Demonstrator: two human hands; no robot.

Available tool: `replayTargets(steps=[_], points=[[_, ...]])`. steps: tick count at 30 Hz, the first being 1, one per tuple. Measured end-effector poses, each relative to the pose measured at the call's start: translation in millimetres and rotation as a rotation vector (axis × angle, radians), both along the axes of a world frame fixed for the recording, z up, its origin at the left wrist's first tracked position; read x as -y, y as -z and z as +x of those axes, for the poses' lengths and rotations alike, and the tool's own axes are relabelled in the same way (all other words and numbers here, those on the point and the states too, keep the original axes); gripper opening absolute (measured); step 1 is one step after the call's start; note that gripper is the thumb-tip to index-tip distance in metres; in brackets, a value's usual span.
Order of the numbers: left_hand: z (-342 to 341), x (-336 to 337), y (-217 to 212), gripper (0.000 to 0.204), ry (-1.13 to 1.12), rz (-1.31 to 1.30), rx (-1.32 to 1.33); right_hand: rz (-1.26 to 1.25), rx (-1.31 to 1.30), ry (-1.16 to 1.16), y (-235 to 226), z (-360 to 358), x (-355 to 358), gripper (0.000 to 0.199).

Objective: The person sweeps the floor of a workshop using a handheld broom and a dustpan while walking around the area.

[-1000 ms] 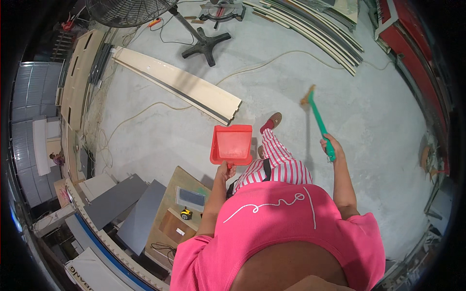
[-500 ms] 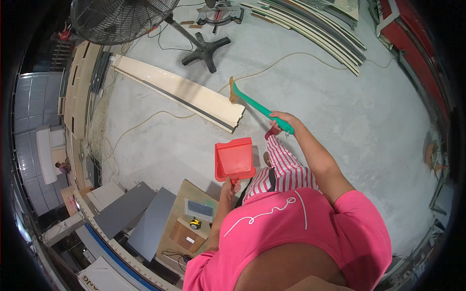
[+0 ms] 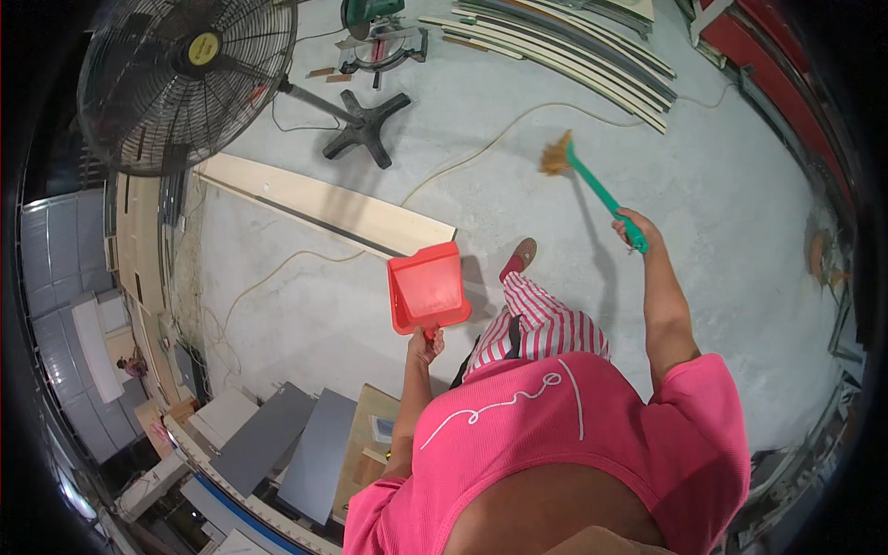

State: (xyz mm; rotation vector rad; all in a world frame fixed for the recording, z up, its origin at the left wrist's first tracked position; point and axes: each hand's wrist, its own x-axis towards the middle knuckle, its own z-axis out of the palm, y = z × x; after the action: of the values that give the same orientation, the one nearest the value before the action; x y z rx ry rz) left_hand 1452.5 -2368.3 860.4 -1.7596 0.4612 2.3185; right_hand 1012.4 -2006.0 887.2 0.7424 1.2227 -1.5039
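A red dustpan (image 3: 431,286) is in my left hand (image 3: 426,345), whose fingers wrap round its short handle. The pan is held up in front of me, its inside facing up, with nothing visible in it. Out to the right, my right hand (image 3: 636,227) grips the green handle of a hand brush (image 3: 595,181). The brush's brown bristles (image 3: 557,154) point away from me, held in the air over the grey floor. Dustpan and brush are well apart.
Beyond the dustpan lies a long cream board (image 3: 333,205). A large black fan (image 3: 190,79) on a cross base stands far left, near a mitre saw (image 3: 381,48). Several strips (image 3: 573,60) lie at the back. A cable (image 3: 504,128) crosses the floor; grey panels (image 3: 317,453) stand lower left.
My right hand has swung the brush to the right, away from the cream board. The dustpan shifts slightly left in view. My foot has come forward, and the view has turned.
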Motion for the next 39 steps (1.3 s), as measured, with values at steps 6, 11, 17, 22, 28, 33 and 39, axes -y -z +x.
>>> replayTargets(steps=[6,11,17,22,28,33,39], points=[[-65,37,-7,0.026,-0.038,-0.035,-0.020,0.321,-0.090,0.066,9,-34,-59,0.020],[-95,55,-2,0.026,-0.030,-0.041,-0.001,0.440,-0.287,-0.061,8,-26,-77,0.018],[-108,69,10,0.034,0.039,-0.015,-0.028,0.290,-0.214,0.153,-19,-8,-52,0.020],[-132,78,5,0.034,0.022,0.004,0.087,0.204,-0.206,-0.032,-46,2,16,0.043],[-153,111,-2,0.032,-0.067,-0.024,0.109,-0.149,-0.186,-0.321,-60,-7,142,0.050],[-179,152,-13,0.031,-0.086,-0.039,0.084,-0.304,-0.229,-0.516,-38,-31,262,0.046],[-197,185,-21,0.030,-0.133,-0.094,0.051,-0.291,-0.149,-0.781,7,-60,360,0.043]])
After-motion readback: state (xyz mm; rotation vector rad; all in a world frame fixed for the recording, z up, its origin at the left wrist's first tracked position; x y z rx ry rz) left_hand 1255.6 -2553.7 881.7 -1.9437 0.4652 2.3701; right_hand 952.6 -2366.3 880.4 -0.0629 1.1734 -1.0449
